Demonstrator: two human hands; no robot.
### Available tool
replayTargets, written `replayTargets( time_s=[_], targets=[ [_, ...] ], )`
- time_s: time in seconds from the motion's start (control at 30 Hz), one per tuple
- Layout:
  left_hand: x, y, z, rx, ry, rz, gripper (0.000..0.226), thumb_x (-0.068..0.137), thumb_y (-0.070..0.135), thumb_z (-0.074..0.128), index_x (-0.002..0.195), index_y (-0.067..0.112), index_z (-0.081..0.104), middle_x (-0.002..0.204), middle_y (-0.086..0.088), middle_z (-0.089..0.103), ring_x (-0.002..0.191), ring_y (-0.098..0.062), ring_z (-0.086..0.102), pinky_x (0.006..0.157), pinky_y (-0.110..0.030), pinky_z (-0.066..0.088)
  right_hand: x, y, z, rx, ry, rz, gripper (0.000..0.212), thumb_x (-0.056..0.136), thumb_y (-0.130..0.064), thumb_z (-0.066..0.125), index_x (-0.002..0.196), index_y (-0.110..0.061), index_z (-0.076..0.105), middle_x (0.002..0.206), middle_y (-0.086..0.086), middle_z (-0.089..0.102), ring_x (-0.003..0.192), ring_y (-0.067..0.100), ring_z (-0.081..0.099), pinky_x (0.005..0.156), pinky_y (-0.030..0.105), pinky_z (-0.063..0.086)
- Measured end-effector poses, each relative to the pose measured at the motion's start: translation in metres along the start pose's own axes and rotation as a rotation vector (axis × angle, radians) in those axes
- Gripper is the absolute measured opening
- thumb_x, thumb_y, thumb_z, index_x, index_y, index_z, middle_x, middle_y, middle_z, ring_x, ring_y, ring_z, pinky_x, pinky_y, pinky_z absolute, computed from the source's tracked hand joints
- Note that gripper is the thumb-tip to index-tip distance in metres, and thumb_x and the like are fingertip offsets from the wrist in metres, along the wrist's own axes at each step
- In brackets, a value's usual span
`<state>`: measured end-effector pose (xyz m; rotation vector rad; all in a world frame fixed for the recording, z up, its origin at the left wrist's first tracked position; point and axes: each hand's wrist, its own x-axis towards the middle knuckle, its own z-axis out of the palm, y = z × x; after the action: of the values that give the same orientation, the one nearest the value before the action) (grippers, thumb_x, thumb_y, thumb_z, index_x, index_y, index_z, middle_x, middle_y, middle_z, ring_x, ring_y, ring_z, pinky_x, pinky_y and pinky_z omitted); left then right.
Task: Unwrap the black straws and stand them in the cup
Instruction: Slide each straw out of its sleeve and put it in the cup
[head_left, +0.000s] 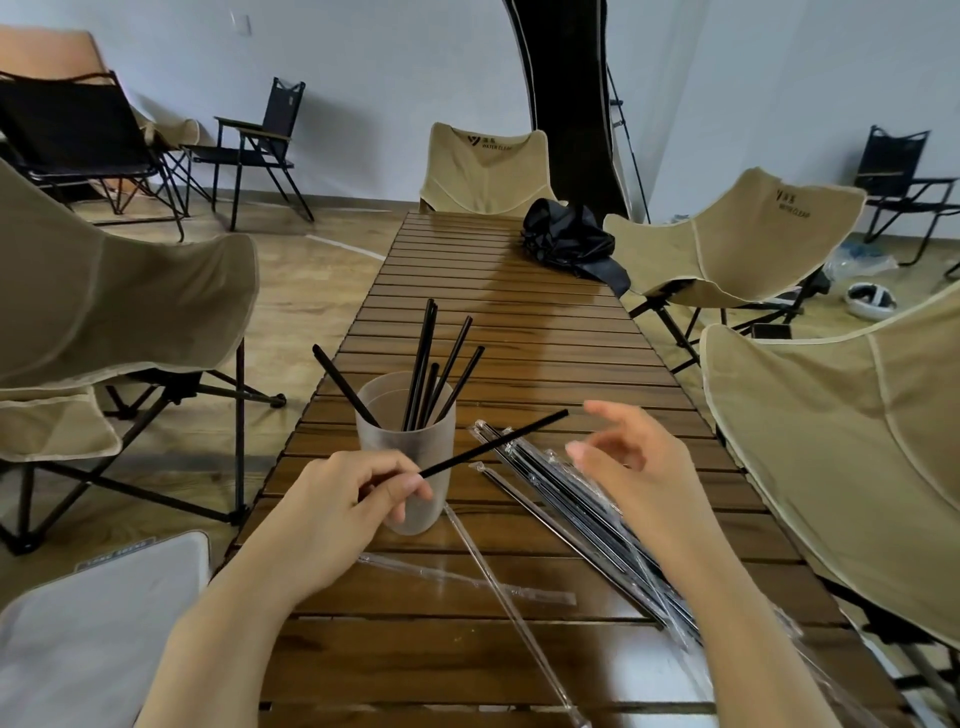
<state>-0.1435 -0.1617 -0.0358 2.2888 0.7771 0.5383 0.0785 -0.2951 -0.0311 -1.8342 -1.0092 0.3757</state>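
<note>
A frosted translucent cup (415, 447) stands on the slatted wooden table (519, 332), with several black straws (441, 364) leaning in it. My left hand (343, 499) pinches one bare black straw (498, 441) in front of the cup, its far end pointing up and right. My right hand (628, 467) hovers with its fingers loosely spread, holding nothing, above a pile of black straws still in clear wrappers (597, 525) that runs diagonally to the table's right edge.
Empty clear wrappers (467, 577) lie on the table near me. A crumpled black bag (569, 241) sits at the far end. Beige folding chairs (831, 441) flank both sides and the far end. A grey cushion (98, 623) is at the lower left.
</note>
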Motion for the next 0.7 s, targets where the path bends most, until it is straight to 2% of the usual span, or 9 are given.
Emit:
replayTargets(
  time_s=[0.1, 0.17, 0.23, 0.33, 0.43, 0.57, 0.7],
  targets=[
    [0.001, 0.001, 0.001, 0.037, -0.030, 0.022, 0.019, 0.094, 0.031, 0.050, 0.083, 0.041, 0.063, 0.078, 0.022, 0.063, 0.078, 0.006, 0.061, 0.066, -0.010, 0.041, -0.003, -0.012, 0.011, 0.224, -0.128, -0.090, 0.022, 0.088, -0.017, 0.062, 0.109, -0.023, 0.065, 0.079, -0.003, 0.072, 0.065, 0.006, 0.064, 0.064, 0.019, 0.052],
    [0.000, 0.001, 0.001, 0.068, -0.035, 0.042, 0.018, 0.093, 0.032, 0.052, 0.082, 0.043, 0.062, 0.079, 0.026, 0.062, 0.076, 0.008, 0.060, 0.063, -0.009, 0.041, -0.004, -0.015, 0.019, 0.212, -0.116, -0.118, 0.014, 0.090, -0.011, 0.060, 0.094, -0.022, 0.069, 0.075, -0.002, 0.071, 0.061, 0.009, 0.064, 0.063, 0.019, 0.053],
    [-0.001, 0.000, 0.000, 0.098, 0.002, 0.056, 0.014, 0.090, 0.035, 0.054, 0.083, 0.045, 0.063, 0.080, 0.028, 0.063, 0.078, 0.009, 0.059, 0.062, -0.009, 0.042, -0.004, -0.014, 0.023, 0.169, -0.104, -0.138, 0.017, 0.090, -0.008, 0.059, 0.086, -0.022, 0.069, 0.073, -0.002, 0.071, 0.059, 0.010, 0.065, 0.063, 0.018, 0.053],
    [-0.003, -0.005, -0.004, 0.104, 0.117, 0.064, 0.011, 0.086, 0.040, 0.057, 0.085, 0.049, 0.063, 0.076, 0.026, 0.065, 0.084, 0.010, 0.060, 0.069, -0.012, 0.045, -0.002, -0.011, 0.018, 0.221, -0.053, -0.142, 0.016, 0.089, -0.005, 0.059, 0.087, -0.017, 0.068, 0.073, 0.000, 0.071, 0.058, 0.010, 0.064, 0.061, 0.018, 0.053],
    [-0.004, -0.005, -0.006, 0.105, 0.187, 0.081, 0.012, 0.083, 0.043, 0.055, 0.089, 0.054, 0.058, 0.080, 0.030, 0.064, 0.088, 0.013, 0.059, 0.071, -0.010, 0.045, -0.001, -0.010, 0.010, 0.417, 0.029, -0.136, 0.013, 0.089, -0.002, 0.057, 0.090, -0.011, 0.066, 0.074, 0.006, 0.071, 0.062, 0.014, 0.064, 0.063, 0.021, 0.054],
    [-0.002, -0.002, -0.008, 0.124, 0.381, 0.131, 0.023, 0.082, 0.043, 0.052, 0.102, 0.039, 0.064, 0.090, 0.029, 0.061, 0.090, 0.012, 0.059, 0.071, -0.007, 0.043, -0.001, -0.017, 0.005, 0.657, 0.172, -0.155, 0.017, 0.091, -0.002, 0.053, 0.091, -0.013, 0.066, 0.074, 0.006, 0.068, 0.067, 0.015, 0.061, 0.068, 0.026, 0.052],
    [0.001, 0.000, -0.009, 0.212, 0.528, 0.155, 0.024, 0.083, 0.027, 0.062, 0.107, 0.028, 0.069, 0.098, 0.012, 0.061, 0.091, -0.004, 0.056, 0.077, -0.012, 0.040, -0.002, -0.031, 0.000, 0.852, 0.206, -0.233, 0.013, 0.086, -0.009, 0.057, 0.090, -0.012, 0.070, 0.075, 0.002, 0.065, 0.069, 0.014, 0.056, 0.069, 0.026, 0.048]
  ],
)
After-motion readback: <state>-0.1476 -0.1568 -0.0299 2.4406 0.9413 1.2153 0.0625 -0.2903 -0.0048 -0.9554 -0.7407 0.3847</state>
